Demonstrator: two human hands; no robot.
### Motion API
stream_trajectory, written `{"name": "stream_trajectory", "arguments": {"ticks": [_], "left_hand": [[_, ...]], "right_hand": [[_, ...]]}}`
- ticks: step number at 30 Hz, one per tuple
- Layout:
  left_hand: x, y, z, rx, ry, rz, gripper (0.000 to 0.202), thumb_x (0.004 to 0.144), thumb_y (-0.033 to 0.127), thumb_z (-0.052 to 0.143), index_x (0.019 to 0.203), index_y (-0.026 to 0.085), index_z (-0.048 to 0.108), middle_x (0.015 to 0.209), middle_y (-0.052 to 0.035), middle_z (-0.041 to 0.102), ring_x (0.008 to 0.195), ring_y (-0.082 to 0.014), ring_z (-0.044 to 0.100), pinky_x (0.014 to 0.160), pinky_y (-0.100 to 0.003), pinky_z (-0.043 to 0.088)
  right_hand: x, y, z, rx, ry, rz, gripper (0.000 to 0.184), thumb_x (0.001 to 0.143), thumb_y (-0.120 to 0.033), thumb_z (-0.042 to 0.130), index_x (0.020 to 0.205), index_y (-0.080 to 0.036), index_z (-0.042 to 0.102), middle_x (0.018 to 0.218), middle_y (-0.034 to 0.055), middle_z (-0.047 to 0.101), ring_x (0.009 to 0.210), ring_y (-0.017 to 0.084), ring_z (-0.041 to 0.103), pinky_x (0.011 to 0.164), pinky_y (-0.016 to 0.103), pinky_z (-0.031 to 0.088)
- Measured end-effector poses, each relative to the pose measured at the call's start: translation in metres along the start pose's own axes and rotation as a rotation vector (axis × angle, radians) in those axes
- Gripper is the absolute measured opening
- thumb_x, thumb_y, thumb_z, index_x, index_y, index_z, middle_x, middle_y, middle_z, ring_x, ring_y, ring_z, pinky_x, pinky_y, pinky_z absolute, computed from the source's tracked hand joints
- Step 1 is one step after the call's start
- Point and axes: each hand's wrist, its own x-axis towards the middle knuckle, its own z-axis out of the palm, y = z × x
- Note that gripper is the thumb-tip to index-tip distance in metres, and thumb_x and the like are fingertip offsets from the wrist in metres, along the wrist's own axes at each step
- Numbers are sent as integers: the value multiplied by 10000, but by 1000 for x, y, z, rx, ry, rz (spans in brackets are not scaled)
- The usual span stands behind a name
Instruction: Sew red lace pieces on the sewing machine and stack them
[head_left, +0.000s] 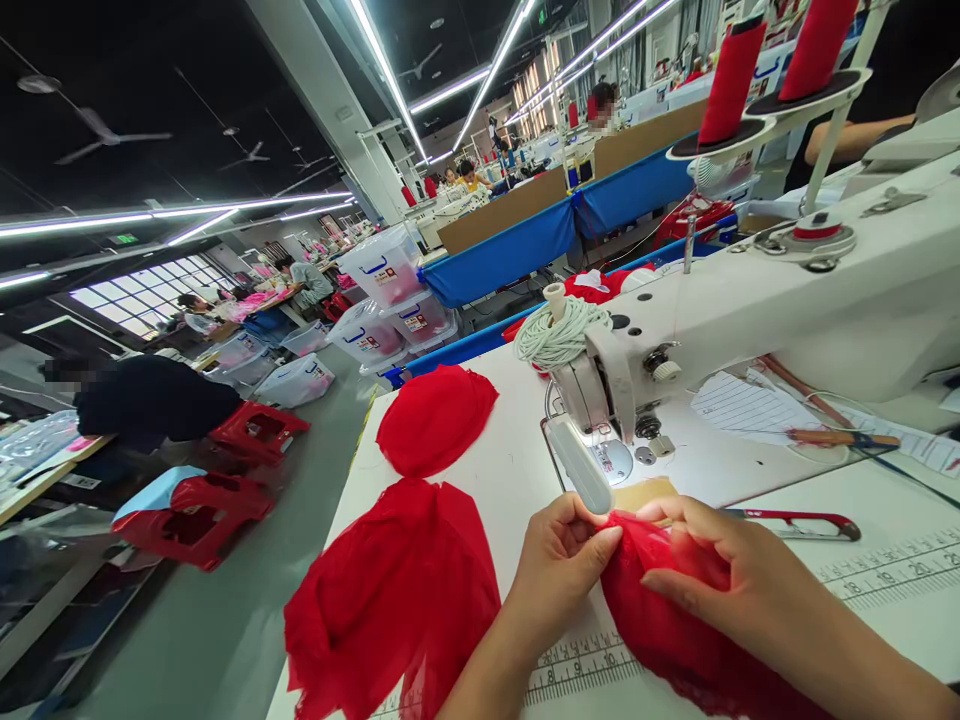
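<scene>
A sheer red fabric piece (637, 610) hangs from both hands just in front of the sewing machine (750, 270). My left hand (562, 560) pinches its upper edge between thumb and fingers. On the other side, my right hand (712, 565) grips the same fabric, thumb lying over a fold. Both hands are close to the machine's long grey lamp (579, 465), which lights the needle area. Left of my hands lie a heap of sheer red fabric (397, 590) and, farther back, a rounded red piece (435, 420).
Red-handled scissors (817, 523) lie right of my right hand. A printed ruler scale (592, 665) runs along the table's front. Red thread cones (731, 85) stand above the machine. Plastic bins (386, 265) and red stools (195, 515) stand beyond the table; several people sit farther off.
</scene>
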Motion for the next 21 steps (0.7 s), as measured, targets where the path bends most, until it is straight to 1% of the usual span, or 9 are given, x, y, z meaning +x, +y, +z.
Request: {"name": "stream_trajectory", "arguments": {"ticks": [2, 4, 6, 8, 10, 12, 15, 19, 21], "left_hand": [[1, 0, 0, -6, 7, 8, 325, 706, 368, 765, 705, 153, 522, 641, 33, 524, 602, -72, 425, 587, -207, 326], [1, 0, 0, -13, 6, 6, 319, 703, 366, 765, 707, 154, 526, 637, 37, 519, 599, -73, 422, 590, -210, 325], [2, 0, 0, -15, 7, -6, 325, 689, 374, 771, 711, 155, 532, 640, 34, 526, 606, -79, 434, 599, -215, 330], [3, 0, 0, -14, 17, -25, 345, 665, 395, 783, 713, 156, 539, 639, 31, 537, 599, -85, 441, 596, -221, 329], [3, -1, -1, -13, 31, -41, 367, 644, 416, 793, 700, 160, 536, 613, 37, 526, 574, -84, 427, 587, -223, 322], [3, -1, -1, -22, 33, -44, 375, 645, 430, 792, 697, 164, 533, 582, 50, 504, 549, -78, 406, 589, -227, 321], [2, -1, -2, -54, 16, -51, 375, 653, 437, 788, 700, 166, 533, 566, 58, 488, 542, -76, 396, 611, -235, 331], [1, -1, -2, -63, 19, -112, 367, 651, 427, 794, 706, 151, 559, 595, 42, 505, 593, -85, 431, 625, -227, 325], [0, 0, -2, -63, 33, -137, 363, 647, 421, 799, 723, 138, 584, 620, 32, 520, 612, -85, 439, 629, -220, 321]], "right_hand": [[-1, 6, 5, -96, 16, 2, 180, 850, -416, 531, 819, -253, 600, 625, -22, 664, 575, 176, 625, 523, 253, 486], [-1, 8, 8, -180, 91, -92, 200, 874, -361, 491, 726, -247, 562, 612, -22, 633, 557, 163, 608, 511, 252, 479], [-2, 8, 11, -231, 204, -275, 137, 866, -281, 484, 756, -244, 556, 739, 5, 660, 665, 169, 638, 587, 262, 510], [-3, 7, 12, -277, 273, -464, 108, 850, -190, 466, 832, -243, 558, 872, 33, 673, 781, 174, 652, 669, 273, 525], [-4, 7, 14, -331, 272, -566, 163, 835, -130, 455, 888, -248, 555, 903, 34, 677, 787, 167, 652, 667, 264, 520], [-6, 7, 16, -378, 218, -588, 176, 843, -124, 456, 899, -256, 559, 853, 15, 682, 718, 158, 645, 612, 255, 502], [-7, 7, 16, -348, 175, -514, 140, 886, -194, 455, 837, -256, 571, 753, -6, 672, 620, 149, 622, 558, 251, 474], [-3, 3, 8, -157, 203, -173, 236, 921, -350, 436, 763, -257, 586, 628, -36, 651, 547, 146, 605, 515, 236, 460], [2, 1, 2, -62, 189, -78, 258, 922, -394, 420, 796, -263, 602, 647, -40, 666, 572, 152, 618, 531, 234, 469]]}}
